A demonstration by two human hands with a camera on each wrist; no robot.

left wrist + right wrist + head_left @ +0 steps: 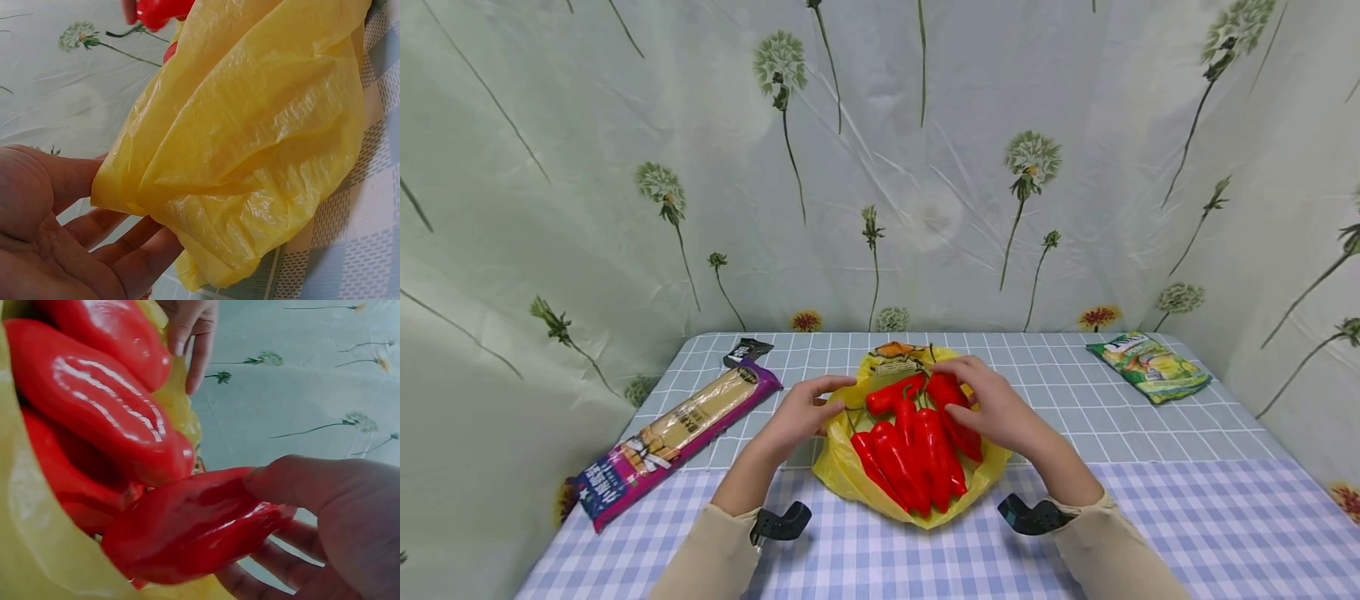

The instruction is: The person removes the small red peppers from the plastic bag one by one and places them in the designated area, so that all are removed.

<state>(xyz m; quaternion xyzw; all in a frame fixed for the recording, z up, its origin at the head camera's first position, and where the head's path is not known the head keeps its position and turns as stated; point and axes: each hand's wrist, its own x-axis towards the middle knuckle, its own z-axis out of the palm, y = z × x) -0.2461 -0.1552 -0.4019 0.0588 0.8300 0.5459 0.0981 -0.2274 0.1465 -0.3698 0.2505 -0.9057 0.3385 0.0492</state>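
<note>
A yellow plastic bag [842, 479] lies with its mouth wide, and several glossy red peppers [898, 467] with dark stems are heaped in it. My left hand [801, 410] pinches the bag's rim on the left side; in the left wrist view the thin yellow plastic [250, 137] passes between thumb and fingers. On the right, my right hand [992, 404] grips one red pepper [187, 528] near its end, thumb on top and fingers below. This pepper leans at the right side of the heap, overlapping other peppers [106, 406] in the right wrist view.
A long purple-edged pack of dry noodles [677, 442] lies at the left, with a small black packet [748, 352] behind it. At the back right is a green snack bag [1150, 367]. A dandelion-print curtain [925, 167] hangs behind the checked tablecloth [1150, 517].
</note>
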